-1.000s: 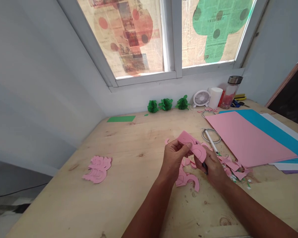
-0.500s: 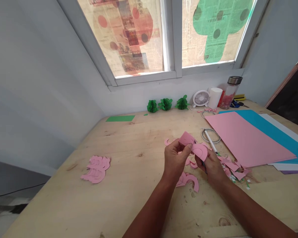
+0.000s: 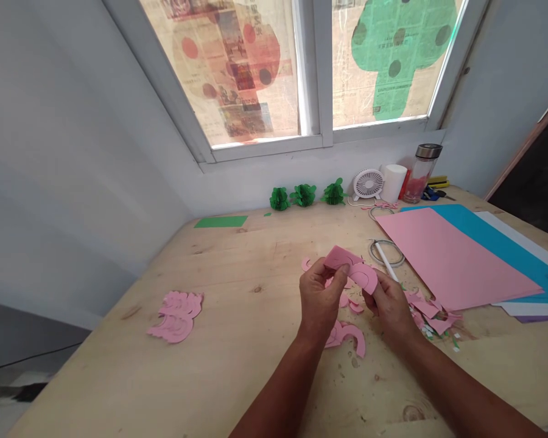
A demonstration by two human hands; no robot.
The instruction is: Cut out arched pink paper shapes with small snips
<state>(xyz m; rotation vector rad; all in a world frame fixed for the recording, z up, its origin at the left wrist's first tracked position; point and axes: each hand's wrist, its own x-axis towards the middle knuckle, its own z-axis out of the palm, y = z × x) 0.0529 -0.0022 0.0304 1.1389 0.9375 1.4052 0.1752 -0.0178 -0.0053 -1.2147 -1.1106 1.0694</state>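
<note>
A folded pink paper piece (image 3: 364, 277) with pencilled curves and a rounded right end is held above the table. My left hand (image 3: 320, 297) pinches its left part, thumb on top. At the right end, the closed fingers of my right hand (image 3: 390, 307) meet the paper's edge; anything else inside that hand is hidden. Below the hands lie curved pink offcuts (image 3: 354, 334), partly covered by my left hand. A stack of scalloped pink cutouts (image 3: 177, 316) rests on the left of the table.
Pink paper scraps (image 3: 433, 310) lie right of my hands, near a white pen (image 3: 386, 260) and a wire coil (image 3: 399, 249). Large pink sheets (image 3: 456, 258) cover blue and white ones. Green paper ornaments (image 3: 304, 195), a small fan (image 3: 368, 184) and a glass bottle (image 3: 422, 173) line the wall.
Both hands and the paper have shifted slightly left. My right fingers have come up to the paper's edge, and the dark object glimpsed beneath the paper no longer shows.
</note>
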